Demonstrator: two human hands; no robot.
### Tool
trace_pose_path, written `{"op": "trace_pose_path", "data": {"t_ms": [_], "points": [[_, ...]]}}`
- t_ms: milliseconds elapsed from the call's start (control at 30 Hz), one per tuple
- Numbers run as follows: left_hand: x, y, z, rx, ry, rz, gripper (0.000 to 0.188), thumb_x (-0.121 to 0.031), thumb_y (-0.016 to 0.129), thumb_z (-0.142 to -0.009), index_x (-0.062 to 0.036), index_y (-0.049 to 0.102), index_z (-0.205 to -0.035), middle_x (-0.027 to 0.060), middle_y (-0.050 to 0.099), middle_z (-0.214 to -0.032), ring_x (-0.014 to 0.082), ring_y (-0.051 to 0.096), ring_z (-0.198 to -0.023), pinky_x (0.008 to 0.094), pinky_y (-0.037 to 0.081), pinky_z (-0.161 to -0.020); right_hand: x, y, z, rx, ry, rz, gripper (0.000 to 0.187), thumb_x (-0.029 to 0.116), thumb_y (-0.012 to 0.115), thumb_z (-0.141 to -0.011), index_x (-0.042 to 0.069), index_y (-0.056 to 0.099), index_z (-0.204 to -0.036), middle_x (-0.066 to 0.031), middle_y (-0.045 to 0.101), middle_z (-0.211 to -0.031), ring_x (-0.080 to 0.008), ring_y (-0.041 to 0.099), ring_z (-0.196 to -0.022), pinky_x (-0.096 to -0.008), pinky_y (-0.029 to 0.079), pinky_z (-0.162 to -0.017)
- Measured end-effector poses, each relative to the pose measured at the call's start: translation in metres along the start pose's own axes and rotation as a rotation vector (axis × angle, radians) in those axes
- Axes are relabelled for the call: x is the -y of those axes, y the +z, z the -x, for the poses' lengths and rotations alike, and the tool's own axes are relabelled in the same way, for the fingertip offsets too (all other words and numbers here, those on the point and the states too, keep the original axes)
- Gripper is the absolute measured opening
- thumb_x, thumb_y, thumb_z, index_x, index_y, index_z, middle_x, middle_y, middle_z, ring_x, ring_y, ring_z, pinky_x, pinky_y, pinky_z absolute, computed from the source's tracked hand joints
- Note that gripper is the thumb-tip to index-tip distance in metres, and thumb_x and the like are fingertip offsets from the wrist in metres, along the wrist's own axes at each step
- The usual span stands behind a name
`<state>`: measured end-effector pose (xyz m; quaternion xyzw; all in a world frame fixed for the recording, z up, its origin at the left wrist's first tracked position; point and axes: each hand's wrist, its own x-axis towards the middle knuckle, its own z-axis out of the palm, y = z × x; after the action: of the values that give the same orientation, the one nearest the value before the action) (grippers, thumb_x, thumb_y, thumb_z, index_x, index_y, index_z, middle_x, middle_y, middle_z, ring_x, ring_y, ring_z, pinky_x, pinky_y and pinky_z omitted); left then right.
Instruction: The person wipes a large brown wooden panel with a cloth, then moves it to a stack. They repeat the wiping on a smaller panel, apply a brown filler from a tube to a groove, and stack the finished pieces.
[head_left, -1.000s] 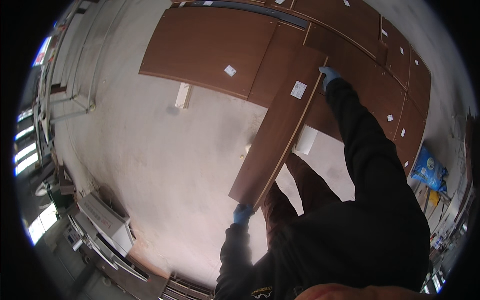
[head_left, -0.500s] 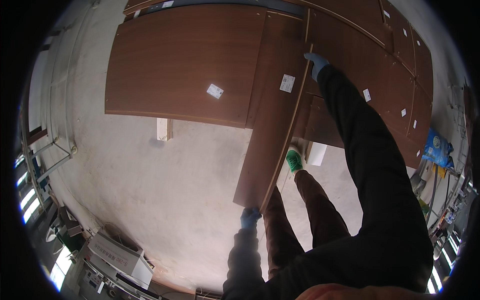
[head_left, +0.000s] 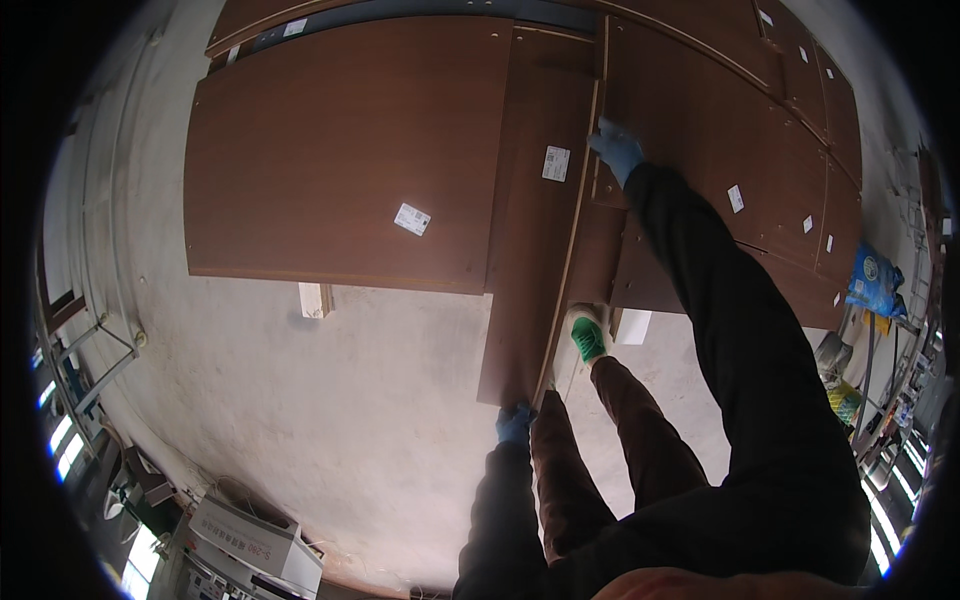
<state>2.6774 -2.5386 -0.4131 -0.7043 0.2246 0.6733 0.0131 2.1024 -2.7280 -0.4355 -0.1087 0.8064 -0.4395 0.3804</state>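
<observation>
A long narrow brown board (head_left: 535,240) with a white sticker is held between my two blue-gloved hands. My left hand (head_left: 514,424) grips its near end, low by my legs. My right hand (head_left: 617,150) grips its far right edge, arm stretched out. The board lies tilted over a wide brown panel (head_left: 340,160) on its left and more brown panels (head_left: 720,130) on its right. My green shoe (head_left: 588,336) steps on the floor just right of the board's near part.
Stacked brown panels (head_left: 800,150) with small white stickers lie on pale wood blocks (head_left: 315,298) over a concrete floor (head_left: 300,400). A grey machine box (head_left: 255,540) stands at the lower left. A blue bag (head_left: 872,280) and clutter sit at the right.
The narrow board has swung from a slant to nearly straight ahead and closer to the wide panel. The view has moved nearer the panels. My foot stepped forward beside the board.
</observation>
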Motion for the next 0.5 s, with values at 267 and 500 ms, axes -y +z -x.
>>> {"op": "trace_pose_path", "data": {"t_ms": [267,500], "points": [[-0.016,0.015,-0.034,-0.002,-0.047,-0.069,0.021,-0.018,0.073,-0.090,-0.0031,0.067,-0.104,0.0082,0.068,-0.083,0.0171,0.064,-0.068,0.0346,0.056,-0.063,0.021,0.008,0.019,0.072,0.078,-0.071,0.074,0.016,0.071,-0.096,0.002,0.034,-0.159,-0.0207,0.032,-0.166,-0.0291,0.031,-0.154,-0.0366,0.034,-0.122],[-0.058,0.044,-0.059,0.064,0.071,-0.269,0.033,-0.006,0.069,-0.096,-0.0040,0.061,-0.128,0.0112,0.069,-0.101,0.0217,0.071,-0.082,0.0325,0.062,-0.068,0.010,0.017,0.044,-0.045,-0.105,0.095,0.062,0.020,0.068,-0.097,0.008,0.047,-0.154,-0.0180,0.051,-0.154,-0.0270,0.049,-0.143,-0.0358,0.044,-0.114]]}}
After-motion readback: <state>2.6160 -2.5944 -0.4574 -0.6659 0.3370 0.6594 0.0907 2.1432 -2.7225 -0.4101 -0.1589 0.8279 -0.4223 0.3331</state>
